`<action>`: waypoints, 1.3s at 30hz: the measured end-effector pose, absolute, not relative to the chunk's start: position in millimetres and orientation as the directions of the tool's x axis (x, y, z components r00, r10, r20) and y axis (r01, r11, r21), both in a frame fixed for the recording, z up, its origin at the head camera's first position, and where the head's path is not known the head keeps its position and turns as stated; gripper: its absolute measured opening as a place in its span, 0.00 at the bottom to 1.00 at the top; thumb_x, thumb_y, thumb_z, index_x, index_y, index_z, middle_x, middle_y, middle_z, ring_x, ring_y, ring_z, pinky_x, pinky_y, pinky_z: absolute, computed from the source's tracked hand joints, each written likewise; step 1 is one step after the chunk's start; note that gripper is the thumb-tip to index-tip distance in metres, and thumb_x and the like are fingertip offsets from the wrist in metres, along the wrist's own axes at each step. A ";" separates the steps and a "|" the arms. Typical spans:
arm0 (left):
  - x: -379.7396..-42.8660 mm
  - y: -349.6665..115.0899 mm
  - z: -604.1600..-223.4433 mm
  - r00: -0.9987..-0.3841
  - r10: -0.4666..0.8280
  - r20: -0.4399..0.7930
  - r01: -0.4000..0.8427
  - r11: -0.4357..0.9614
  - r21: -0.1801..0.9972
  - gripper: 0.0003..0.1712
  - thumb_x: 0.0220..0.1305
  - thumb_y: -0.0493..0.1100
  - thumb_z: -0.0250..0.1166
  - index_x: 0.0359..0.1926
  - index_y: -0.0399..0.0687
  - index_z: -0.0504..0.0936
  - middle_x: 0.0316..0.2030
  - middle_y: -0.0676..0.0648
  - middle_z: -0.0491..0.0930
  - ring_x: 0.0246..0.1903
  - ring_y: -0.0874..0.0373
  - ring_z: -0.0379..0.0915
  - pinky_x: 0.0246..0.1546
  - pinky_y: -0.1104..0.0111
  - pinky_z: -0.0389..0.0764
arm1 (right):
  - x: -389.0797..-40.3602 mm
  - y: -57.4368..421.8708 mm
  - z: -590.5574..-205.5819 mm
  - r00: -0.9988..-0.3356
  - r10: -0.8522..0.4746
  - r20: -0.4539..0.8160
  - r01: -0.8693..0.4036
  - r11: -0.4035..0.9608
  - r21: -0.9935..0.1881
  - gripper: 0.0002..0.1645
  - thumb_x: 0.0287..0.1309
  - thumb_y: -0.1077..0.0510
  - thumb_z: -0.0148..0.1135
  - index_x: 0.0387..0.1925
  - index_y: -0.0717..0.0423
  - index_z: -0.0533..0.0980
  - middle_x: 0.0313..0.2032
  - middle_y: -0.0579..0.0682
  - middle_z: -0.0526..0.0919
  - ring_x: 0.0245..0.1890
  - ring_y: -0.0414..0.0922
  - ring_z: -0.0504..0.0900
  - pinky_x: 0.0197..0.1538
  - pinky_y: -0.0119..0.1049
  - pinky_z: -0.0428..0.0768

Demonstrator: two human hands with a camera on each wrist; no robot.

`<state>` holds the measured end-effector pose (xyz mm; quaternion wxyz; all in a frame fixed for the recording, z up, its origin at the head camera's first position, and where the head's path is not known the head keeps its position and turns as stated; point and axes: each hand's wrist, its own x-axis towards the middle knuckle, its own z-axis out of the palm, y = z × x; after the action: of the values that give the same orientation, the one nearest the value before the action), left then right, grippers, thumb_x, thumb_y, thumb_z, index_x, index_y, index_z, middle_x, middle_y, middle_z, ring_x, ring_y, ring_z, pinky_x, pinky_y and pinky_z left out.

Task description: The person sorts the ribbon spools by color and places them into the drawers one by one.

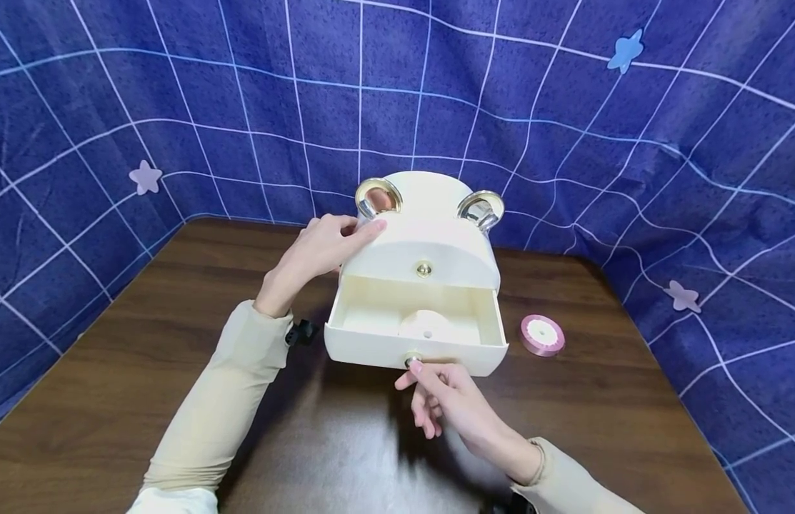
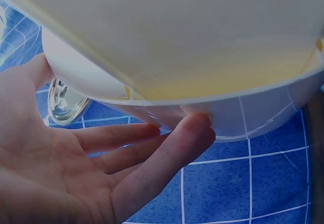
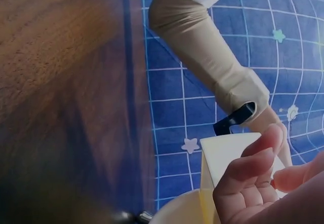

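Observation:
A white drawer box [image 1: 436, 246] with two shiny gold-and-silver ears [image 1: 378, 198] stands on the table. Its lower drawer [image 1: 371, 347] is pulled out, and a white round piece with a small hole [image 1: 427, 325] lies inside. My left hand [image 1: 323, 246] rests on the box's left upper side, thumb over the top. In the left wrist view, the extended fingers [image 2: 187, 143] touch the curved white side. At the drawer front, my right hand [image 1: 455, 403] pinches the small knob [image 1: 412, 359] between thumb and finger, the other fingers loosely bent. The upper drawer's gold knob [image 1: 423, 270] is untouched.
A pink ribbon spool [image 1: 542, 335] with a white centre lies on the brown wooden table [image 1: 590, 407], right of the drawer. Behind the table hangs a blue cloth [image 1: 397, 86] with a white grid and star shapes.

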<state>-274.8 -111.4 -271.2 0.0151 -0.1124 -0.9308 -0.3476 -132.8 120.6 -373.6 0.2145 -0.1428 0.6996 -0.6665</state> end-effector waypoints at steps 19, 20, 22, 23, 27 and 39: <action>-275.0 -112.0 -271.3 -0.974 0.197 0.107 0.220 0.739 0.637 0.39 0.58 0.80 0.46 0.42 0.53 0.81 0.33 0.47 0.82 0.32 0.52 0.76 0.26 0.65 0.79 | -166.7 119.6 -371.5 -0.909 -0.401 -0.118 0.101 0.064 -0.993 0.26 0.73 0.47 0.44 0.46 0.69 0.74 0.12 0.42 0.73 0.10 0.38 0.71 0.18 0.28 0.70; -275.0 -111.9 -271.5 -0.974 0.199 0.105 0.219 0.737 0.640 0.39 0.58 0.80 0.46 0.42 0.53 0.81 0.33 0.47 0.82 0.32 0.52 0.76 0.26 0.65 0.79 | -169.0 119.4 -371.4 -0.909 -0.398 -0.120 0.102 0.066 -0.993 0.26 0.73 0.47 0.44 0.46 0.69 0.74 0.12 0.42 0.73 0.10 0.38 0.71 0.18 0.28 0.70; -275.0 -111.9 -271.7 -0.975 0.200 0.099 0.216 0.730 0.649 0.39 0.58 0.80 0.46 0.42 0.53 0.81 0.34 0.47 0.82 0.31 0.52 0.77 0.25 0.65 0.80 | -174.0 119.1 -371.1 -0.912 -0.392 -0.122 0.104 0.067 -0.992 0.26 0.73 0.47 0.44 0.46 0.68 0.74 0.12 0.42 0.72 0.10 0.38 0.71 0.17 0.28 0.69; -275.0 -111.8 -271.8 -0.975 0.202 0.098 0.216 0.727 0.652 0.39 0.58 0.80 0.46 0.43 0.53 0.81 0.34 0.47 0.82 0.30 0.53 0.77 0.25 0.65 0.81 | -176.6 119.0 -371.1 -0.914 -0.387 -0.124 0.105 0.068 -0.992 0.26 0.73 0.47 0.44 0.46 0.68 0.74 0.12 0.42 0.72 0.10 0.38 0.71 0.17 0.28 0.69; -275.0 -111.6 -271.9 -0.975 0.204 0.093 0.213 0.717 0.664 0.40 0.57 0.80 0.47 0.43 0.53 0.81 0.34 0.47 0.82 0.30 0.53 0.78 0.24 0.65 0.81 | -186.3 118.3 -371.3 -0.921 -0.369 -0.125 0.103 0.079 -0.992 0.27 0.74 0.47 0.44 0.46 0.69 0.74 0.12 0.42 0.72 0.10 0.38 0.71 0.17 0.29 0.69; -276.2 -111.5 -270.9 -0.971 0.211 0.109 0.231 0.732 0.641 0.38 0.59 0.79 0.47 0.38 0.53 0.81 0.33 0.46 0.82 0.29 0.48 0.77 0.24 0.63 0.82 | -208.0 116.1 -371.4 -0.953 -0.299 -0.056 0.019 0.125 -0.992 0.30 0.74 0.47 0.44 0.39 0.74 0.74 0.08 0.42 0.71 0.08 0.37 0.70 0.15 0.28 0.68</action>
<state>-276.2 -111.5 -270.9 0.0141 -0.1189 -0.9304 -0.3465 -208.0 116.1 -371.4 0.1214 -0.0943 0.7401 -0.6547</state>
